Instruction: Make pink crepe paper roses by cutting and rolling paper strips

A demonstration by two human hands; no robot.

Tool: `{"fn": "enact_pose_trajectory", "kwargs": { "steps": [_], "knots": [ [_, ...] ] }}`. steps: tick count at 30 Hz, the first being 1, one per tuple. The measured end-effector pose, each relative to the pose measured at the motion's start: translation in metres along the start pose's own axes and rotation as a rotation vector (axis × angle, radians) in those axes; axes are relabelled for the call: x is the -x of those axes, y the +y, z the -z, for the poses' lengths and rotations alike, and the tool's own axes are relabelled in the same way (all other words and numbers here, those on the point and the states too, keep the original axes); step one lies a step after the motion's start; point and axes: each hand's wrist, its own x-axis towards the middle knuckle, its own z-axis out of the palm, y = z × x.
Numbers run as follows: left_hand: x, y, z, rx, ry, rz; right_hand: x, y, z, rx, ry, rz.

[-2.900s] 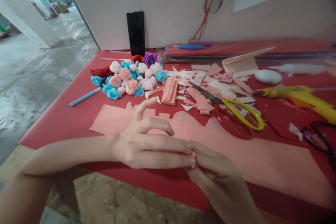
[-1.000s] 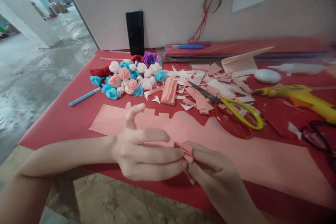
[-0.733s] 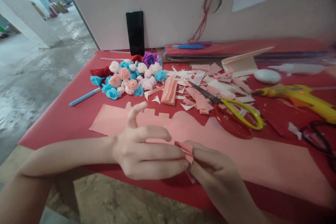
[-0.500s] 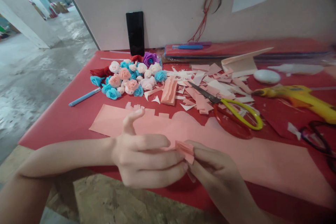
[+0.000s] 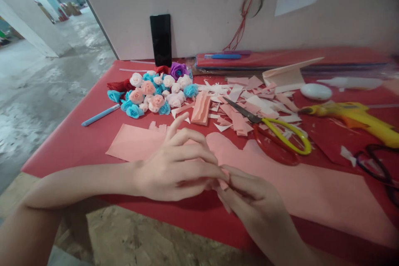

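Observation:
A small folded piece of pink crepe paper [image 5: 225, 179] is held between my two hands, above the near edge of the table. My right hand [image 5: 257, 201] pinches it between thumb and fingers. From the other side my left hand [image 5: 183, 168] closes its fingertips on the paper, with one finger sticking up. The fingers hide most of the piece. Beneath both hands stretches a long pink crepe paper strip [image 5: 324, 193]. Scissors [image 5: 271, 126] with yellow and red handles lie past my right hand, beside a ridged pink paper piece [image 5: 201, 108].
Paper flowers [image 5: 156, 91] in several colours cluster at the back left, before an upright phone [image 5: 161, 39]. Paper scraps [image 5: 240, 108] cover the middle back. A yellow glue gun [image 5: 352, 116] and black-handled scissors [image 5: 378, 164] lie right. A blue pen [image 5: 100, 115] sits left.
My left hand has rolled over and its fingers have moved up and right over the paper piece, covering more of it. My right hand has stayed nearly in place.

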Motion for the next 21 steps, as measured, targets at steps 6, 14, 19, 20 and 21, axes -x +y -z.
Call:
{"fn": "enact_pose_trajectory", "kwargs": {
  "steps": [6, 14, 19, 20, 21],
  "knots": [
    [0.0001, -0.0023, 0.0022, 0.017, -0.043, 0.007, 0.0008, 0.0047, 0.0016, 0.026, 0.019, 0.023],
    [-0.0022, -0.0010, 0.0010, 0.224, -0.080, 0.192, -0.0006, 0.0002, 0.0027, 0.109, 0.045, 0.084],
    [-0.0026, -0.0007, 0.0001, 0.363, -0.094, 0.275, 0.0002, 0.0021, 0.0027, 0.113, 0.041, 0.098],
    [-0.0021, -0.0008, 0.0000, 0.385, -0.095, 0.284, 0.0003, 0.0031, 0.0030, 0.113, 0.035, 0.087],
    [-0.0015, -0.0010, -0.0002, 0.402, -0.092, 0.291, 0.0004, 0.0040, 0.0034, 0.114, 0.023, 0.072]
  ]
}}
